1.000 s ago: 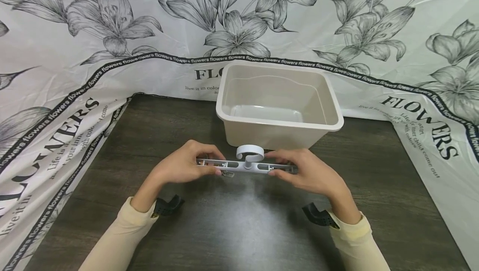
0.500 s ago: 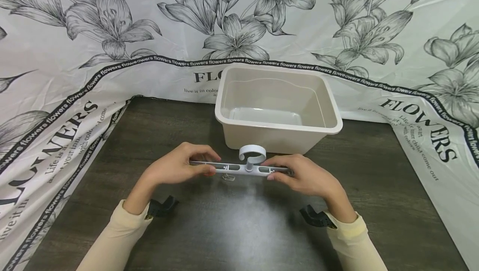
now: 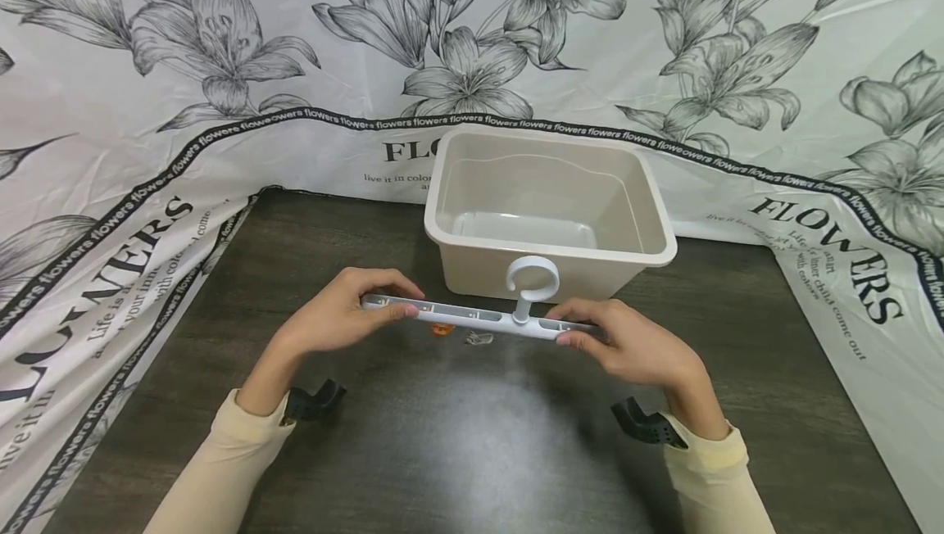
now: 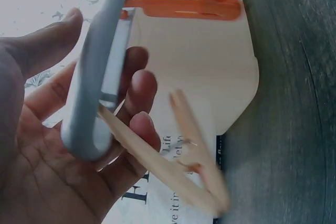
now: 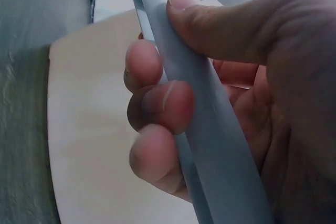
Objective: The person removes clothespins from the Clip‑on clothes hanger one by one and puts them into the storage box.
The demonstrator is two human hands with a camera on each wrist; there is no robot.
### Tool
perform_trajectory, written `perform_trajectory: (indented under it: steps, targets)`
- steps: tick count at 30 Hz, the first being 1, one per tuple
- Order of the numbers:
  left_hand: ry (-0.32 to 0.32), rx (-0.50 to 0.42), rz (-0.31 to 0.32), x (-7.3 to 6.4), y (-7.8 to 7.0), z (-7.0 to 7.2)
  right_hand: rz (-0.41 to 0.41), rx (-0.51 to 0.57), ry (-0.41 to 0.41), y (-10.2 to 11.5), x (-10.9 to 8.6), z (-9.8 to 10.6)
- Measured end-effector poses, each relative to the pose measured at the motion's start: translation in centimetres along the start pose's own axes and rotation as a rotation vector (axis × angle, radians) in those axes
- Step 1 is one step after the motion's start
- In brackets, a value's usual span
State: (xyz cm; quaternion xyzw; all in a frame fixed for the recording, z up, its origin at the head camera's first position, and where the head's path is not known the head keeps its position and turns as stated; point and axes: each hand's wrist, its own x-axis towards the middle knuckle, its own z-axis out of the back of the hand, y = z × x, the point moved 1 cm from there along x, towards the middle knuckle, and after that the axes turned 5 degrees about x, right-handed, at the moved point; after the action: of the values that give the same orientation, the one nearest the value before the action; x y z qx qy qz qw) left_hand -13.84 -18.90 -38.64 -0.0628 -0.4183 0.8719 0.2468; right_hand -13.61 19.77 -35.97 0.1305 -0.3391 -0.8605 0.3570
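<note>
A light grey clip hanger (image 3: 527, 323) with a round hook (image 3: 533, 262) is held level-ish above the table, its left end slightly higher. My left hand (image 3: 342, 313) grips its left end, fingers curled behind the bar. Fingers and thumb of my right hand (image 3: 634, 346) hold the right end. Below the bar hang an orange clothespin (image 4: 191, 10) and a wire-like metal clip (image 3: 479, 337). A wooden clothespin (image 4: 163, 167) dangles near the left end in the left wrist view; the left hand hides it from the head view.
A beige plastic tub (image 3: 546, 248) stands at the back of the dark wooden table (image 3: 472, 452), just behind the hanger. A white flower-printed cloth (image 3: 295, 149) rises along the back and sides.
The hanger has shifted slightly and turned, its hook now standing more upright and further right. Its left end has risen, and the orange clothespin shows below the bar. The right hand has moved right.
</note>
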Motion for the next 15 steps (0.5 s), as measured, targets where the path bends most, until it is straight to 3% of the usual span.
perform_trajectory:
  steps: [7, 15]
  targets:
    - [-0.026, -0.068, 0.032, 0.0, -0.1, -0.1, 0.007, 0.050, -0.040, -0.3, -0.8, 1.1]
    - [-0.080, -0.203, -0.035, 0.3, 0.1, -0.5, 0.021, 0.036, -0.114, -0.4, -1.6, 2.1]
